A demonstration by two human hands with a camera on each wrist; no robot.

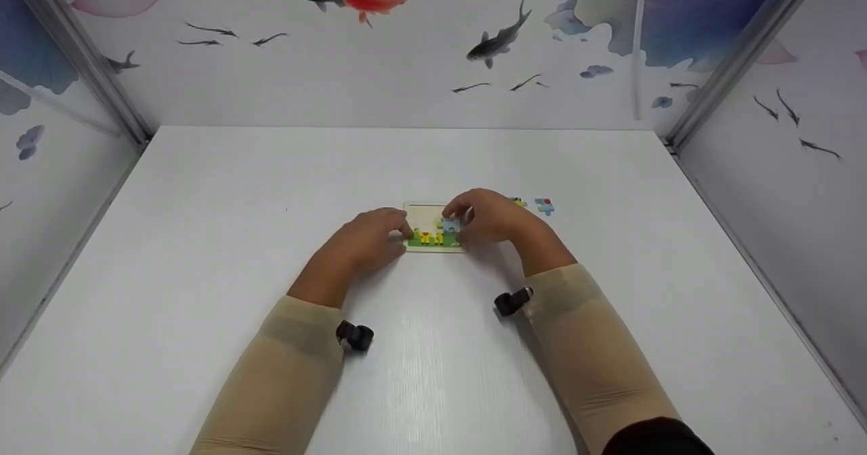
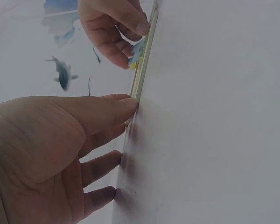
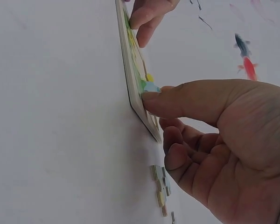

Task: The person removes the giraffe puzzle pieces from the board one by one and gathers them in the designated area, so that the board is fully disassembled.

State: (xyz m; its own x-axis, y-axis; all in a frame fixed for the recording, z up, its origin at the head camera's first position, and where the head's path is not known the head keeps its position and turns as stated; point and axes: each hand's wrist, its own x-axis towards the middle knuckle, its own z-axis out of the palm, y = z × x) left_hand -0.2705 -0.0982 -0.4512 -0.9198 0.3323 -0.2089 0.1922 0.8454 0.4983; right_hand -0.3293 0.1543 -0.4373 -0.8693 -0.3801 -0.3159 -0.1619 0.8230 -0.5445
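A small jigsaw puzzle board with a pale wooden rim lies on the white table, with green and yellow pieces along its near side. At its left edge my left hand holds the rim between thumb and forefinger; its other fingertips touch the table in the left wrist view. Over the board's right side, my right hand pinches a light blue puzzle piece between thumb and fingers. That piece sits at the board's right part, just above the green strip. My right fingers partly cover it.
Loose puzzle pieces lie on the table right of the board, one partly behind my right hand. White panels printed with fish stand at the back and sides. Each sleeve carries a small black camera.
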